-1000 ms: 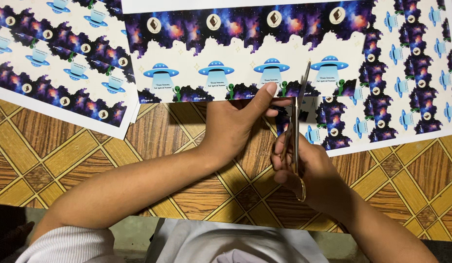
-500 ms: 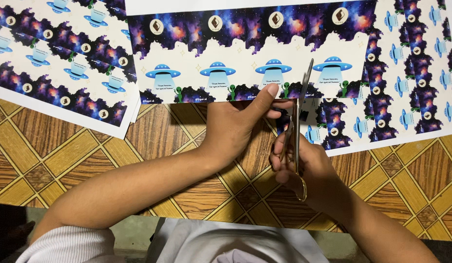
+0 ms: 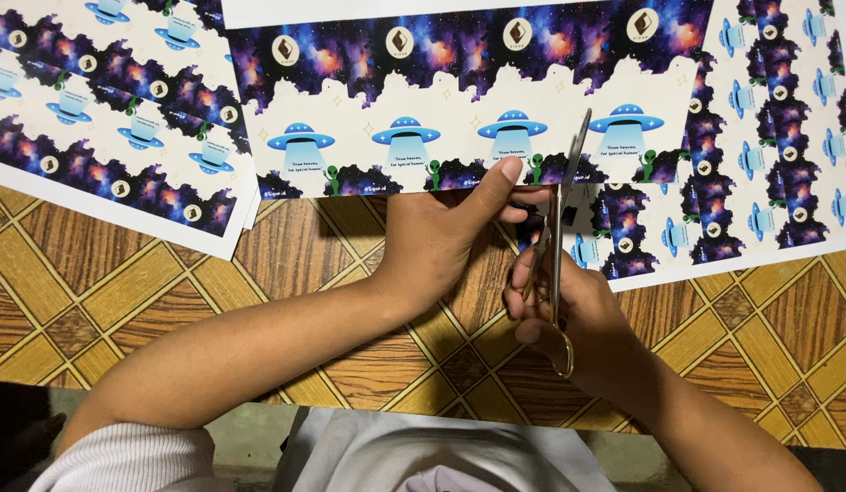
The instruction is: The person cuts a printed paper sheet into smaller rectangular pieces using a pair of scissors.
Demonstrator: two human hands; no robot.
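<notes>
Fingers of the left hand [image 3: 441, 241] pinch the bottom edge of the printed sheet [image 3: 459, 100], thumb on top, just left of the scissors [image 3: 560, 237]. Right hand [image 3: 569, 305] fingers are clamped through the scissors' handles (gold loop at the bottom), blades up and into the sheet's lower edge. More printed sheets [image 3: 104, 118] lie w/ it on the patterned table [image 3: 286, 264], left & right of the scissors.

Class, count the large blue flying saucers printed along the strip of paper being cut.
4, in a row on the strip: far left, left of centre, above the left hand, and right of the scissors. None looks hidden.
</notes>
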